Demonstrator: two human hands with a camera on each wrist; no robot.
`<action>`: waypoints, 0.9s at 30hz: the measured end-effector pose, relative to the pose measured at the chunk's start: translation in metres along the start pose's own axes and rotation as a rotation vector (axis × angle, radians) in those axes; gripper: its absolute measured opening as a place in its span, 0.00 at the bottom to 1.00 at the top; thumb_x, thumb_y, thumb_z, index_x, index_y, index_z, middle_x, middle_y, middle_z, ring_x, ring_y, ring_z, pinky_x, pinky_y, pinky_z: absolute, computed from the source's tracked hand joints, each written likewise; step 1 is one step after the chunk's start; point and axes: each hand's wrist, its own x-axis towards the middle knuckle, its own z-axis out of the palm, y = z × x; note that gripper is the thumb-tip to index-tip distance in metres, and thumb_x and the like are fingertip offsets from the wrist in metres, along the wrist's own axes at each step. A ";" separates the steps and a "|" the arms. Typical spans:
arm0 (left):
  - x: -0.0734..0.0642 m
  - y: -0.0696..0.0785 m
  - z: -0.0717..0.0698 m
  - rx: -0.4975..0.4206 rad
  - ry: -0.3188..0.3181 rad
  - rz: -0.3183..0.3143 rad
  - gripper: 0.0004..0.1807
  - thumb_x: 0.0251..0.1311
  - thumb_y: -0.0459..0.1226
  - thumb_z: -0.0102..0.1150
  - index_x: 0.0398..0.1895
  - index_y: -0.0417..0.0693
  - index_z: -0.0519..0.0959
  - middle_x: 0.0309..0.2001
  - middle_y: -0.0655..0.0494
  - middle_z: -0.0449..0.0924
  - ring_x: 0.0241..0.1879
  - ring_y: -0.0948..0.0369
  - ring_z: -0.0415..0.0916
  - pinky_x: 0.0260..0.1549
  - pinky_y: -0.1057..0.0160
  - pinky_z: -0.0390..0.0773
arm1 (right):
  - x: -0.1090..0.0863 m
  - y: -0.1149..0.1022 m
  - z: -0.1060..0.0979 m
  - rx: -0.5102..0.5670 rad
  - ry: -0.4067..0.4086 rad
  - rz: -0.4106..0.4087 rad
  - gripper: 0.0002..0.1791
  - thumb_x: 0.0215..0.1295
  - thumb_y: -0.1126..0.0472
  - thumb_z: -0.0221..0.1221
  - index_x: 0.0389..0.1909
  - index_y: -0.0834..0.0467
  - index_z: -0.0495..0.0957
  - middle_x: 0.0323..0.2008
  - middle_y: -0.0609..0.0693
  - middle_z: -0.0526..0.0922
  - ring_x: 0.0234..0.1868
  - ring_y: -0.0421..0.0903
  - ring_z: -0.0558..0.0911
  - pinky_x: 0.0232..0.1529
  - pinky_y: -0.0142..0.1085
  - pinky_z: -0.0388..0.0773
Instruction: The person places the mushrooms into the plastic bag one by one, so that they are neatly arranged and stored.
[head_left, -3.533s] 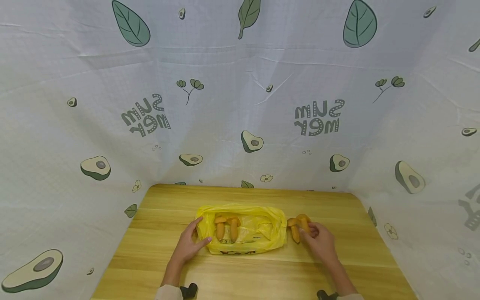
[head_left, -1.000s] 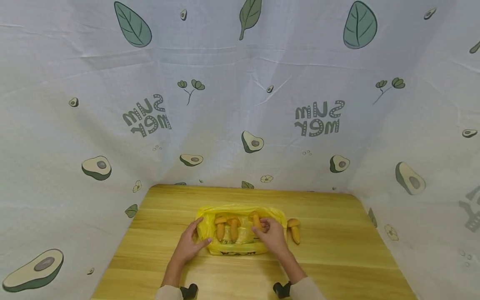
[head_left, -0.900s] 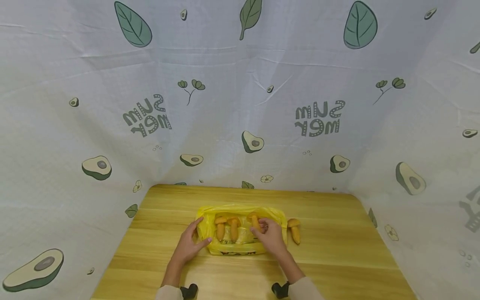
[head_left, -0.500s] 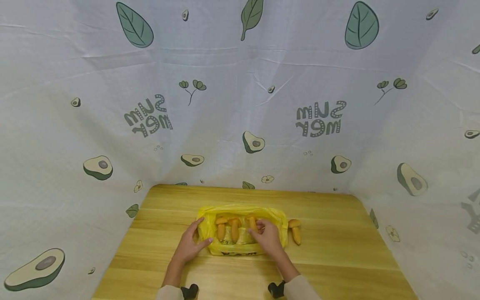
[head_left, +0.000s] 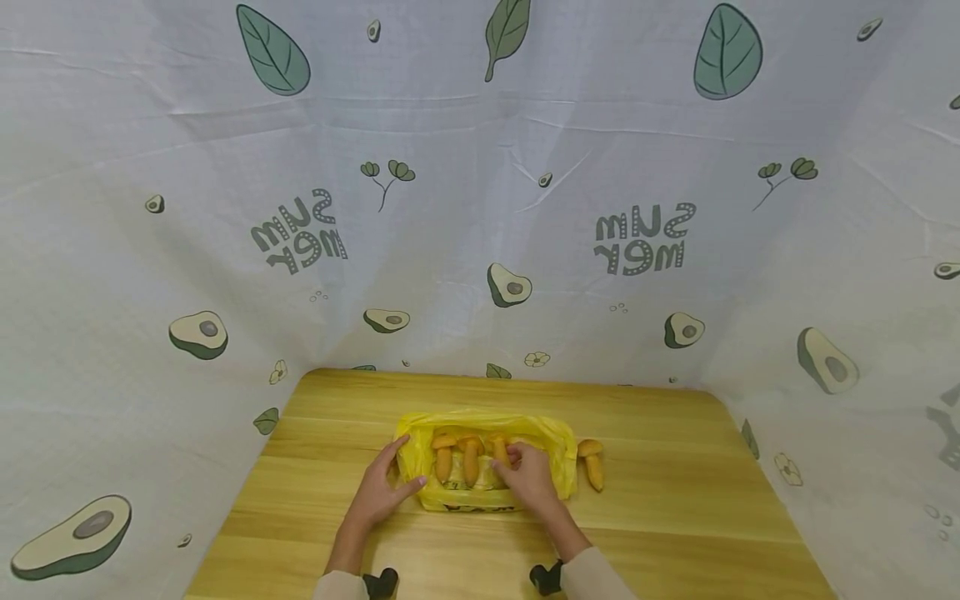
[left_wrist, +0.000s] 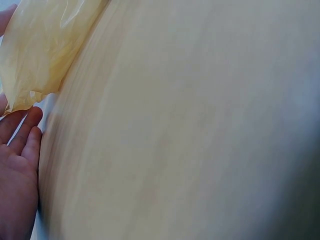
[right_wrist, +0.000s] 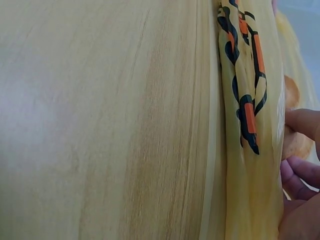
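A yellow plastic bag (head_left: 558, 479) lies spread like a shallow tray, its mouth facing up. My left hand (head_left: 377, 490) rests at its left end, thumb and fingers spread and fairly straight along the bag's edge. In the left wrist view, fingertips (left_wrist: 34, 116) touch the thin yellow film. My right hand (head_left: 531, 477) reaches over the bag's front side and pinches an orange-brown mushroom (head_left: 500, 448) by its stem, which the fingers partly cover. Left of it inside the bag lie two similar mushrooms, one in the middle (head_left: 471, 467) and one further left (head_left: 444, 462), caps pointing away.
Another mushroom (head_left: 592, 467) lies on the wooden table (head_left: 660, 517) just right of the bag. Black and orange print (right_wrist: 247, 120) marks the bag's front side. A white cloth (head_left: 450, 217) with avocados and leaves hangs behind the table and along both sides.
My right hand has carried a mushroom from the table right of the bag into it, then shifted left and lowered it beside the other two. The left hand has stayed put.
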 end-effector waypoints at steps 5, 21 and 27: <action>0.000 0.000 0.000 -0.006 -0.002 0.003 0.47 0.61 0.52 0.71 0.80 0.51 0.61 0.78 0.40 0.60 0.77 0.38 0.59 0.73 0.38 0.64 | 0.000 -0.002 0.001 -0.019 -0.012 -0.010 0.22 0.64 0.55 0.70 0.48 0.70 0.83 0.37 0.57 0.85 0.33 0.44 0.82 0.31 0.35 0.81; 0.001 0.000 0.001 0.011 0.007 0.004 0.47 0.60 0.53 0.71 0.80 0.52 0.61 0.78 0.41 0.60 0.77 0.39 0.59 0.73 0.37 0.64 | -0.002 0.002 0.003 -0.033 -0.048 -0.003 0.25 0.66 0.53 0.69 0.52 0.71 0.81 0.40 0.57 0.85 0.37 0.46 0.84 0.35 0.38 0.84; 0.000 0.000 0.000 -0.002 0.011 0.006 0.48 0.59 0.51 0.72 0.80 0.51 0.60 0.78 0.39 0.60 0.77 0.38 0.58 0.73 0.38 0.63 | -0.005 0.002 -0.001 -0.034 -0.028 -0.007 0.27 0.65 0.50 0.70 0.53 0.70 0.82 0.42 0.57 0.85 0.39 0.47 0.85 0.38 0.41 0.85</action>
